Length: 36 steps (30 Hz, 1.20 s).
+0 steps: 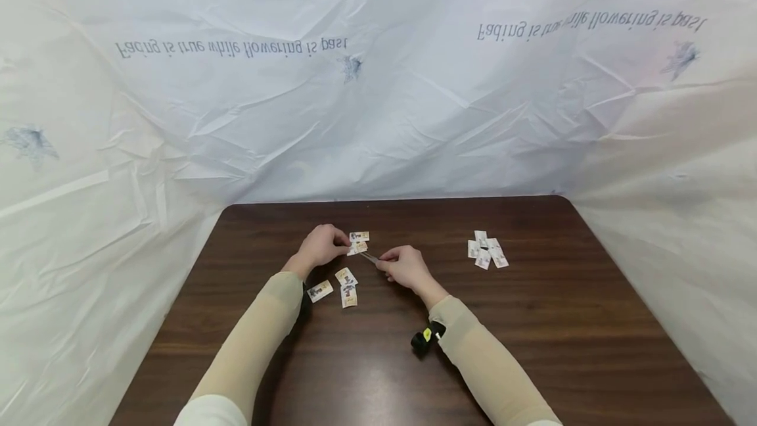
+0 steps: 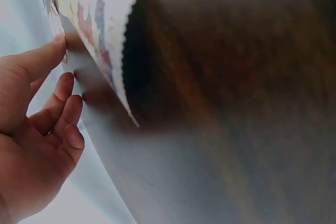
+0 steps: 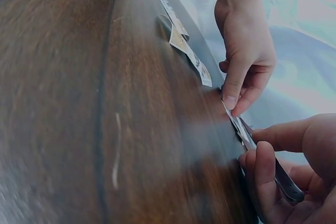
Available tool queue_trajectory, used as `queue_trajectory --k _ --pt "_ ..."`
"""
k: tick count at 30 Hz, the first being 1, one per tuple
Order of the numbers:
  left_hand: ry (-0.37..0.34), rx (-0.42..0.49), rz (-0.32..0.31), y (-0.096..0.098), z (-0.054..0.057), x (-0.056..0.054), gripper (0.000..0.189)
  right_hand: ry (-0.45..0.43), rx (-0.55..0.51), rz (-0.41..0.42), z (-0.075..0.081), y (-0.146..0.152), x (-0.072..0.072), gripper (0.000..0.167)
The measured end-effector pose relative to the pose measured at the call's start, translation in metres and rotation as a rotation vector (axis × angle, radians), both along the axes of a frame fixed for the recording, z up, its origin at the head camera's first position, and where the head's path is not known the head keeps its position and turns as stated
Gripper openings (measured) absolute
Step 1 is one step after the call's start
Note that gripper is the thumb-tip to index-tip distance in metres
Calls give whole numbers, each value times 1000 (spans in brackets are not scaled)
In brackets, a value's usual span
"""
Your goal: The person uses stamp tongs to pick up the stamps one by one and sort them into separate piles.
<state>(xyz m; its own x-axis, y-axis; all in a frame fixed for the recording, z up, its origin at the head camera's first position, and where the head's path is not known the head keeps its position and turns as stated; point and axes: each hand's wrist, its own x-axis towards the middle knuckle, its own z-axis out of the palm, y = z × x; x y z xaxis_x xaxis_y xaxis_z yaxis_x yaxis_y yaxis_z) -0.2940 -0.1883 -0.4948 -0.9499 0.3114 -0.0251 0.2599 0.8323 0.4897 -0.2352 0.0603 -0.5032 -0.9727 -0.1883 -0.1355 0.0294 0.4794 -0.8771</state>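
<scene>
Between finger and thumb, my right hand (image 1: 407, 267) holds a pair of metal tweezers (image 3: 286, 184). The tweezers' tips reach the stamp (image 1: 359, 248) in front of my left hand. My left hand (image 1: 322, 246) pinches that stamp at its left edge, with the thumb (image 3: 231, 95) on the near side in the right wrist view. Just beyond lies another stamp (image 1: 359, 236). Closer to me are a pair of overlapping stamps (image 1: 345, 277) and a single stamp (image 1: 320, 290) beside the left wrist. A stamp with a toothed edge (image 2: 100, 22) looms large in the left wrist view.
A cluster of several paler stamps (image 1: 481, 259) lies on the right side of the dark wooden table (image 1: 568, 321). White printed sheeting (image 1: 378, 117) hangs behind the table and along both sides. A black wrist camera (image 1: 422, 342) sits under the right forearm.
</scene>
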Motion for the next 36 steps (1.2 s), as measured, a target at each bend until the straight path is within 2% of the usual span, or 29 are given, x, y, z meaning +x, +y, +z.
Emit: queue_trajectory --k 10,17,23,31,36 --pt "-21 -21 39 3 4 1 7 30 -16 -23 0 -9 0 16" --pt "-62 -6 70 3 7 1 8 67 -1 -21 1 -17 0 12" --pt "-82 5 72 3 8 2 7 98 25 -21 1 -24 2 10" --pt "-66 18 58 3 6 1 8 153 61 -55 -4 -30 2 8" --pt "-61 12 59 1 2 0 8 143 27 -66 -6 -31 1 9"
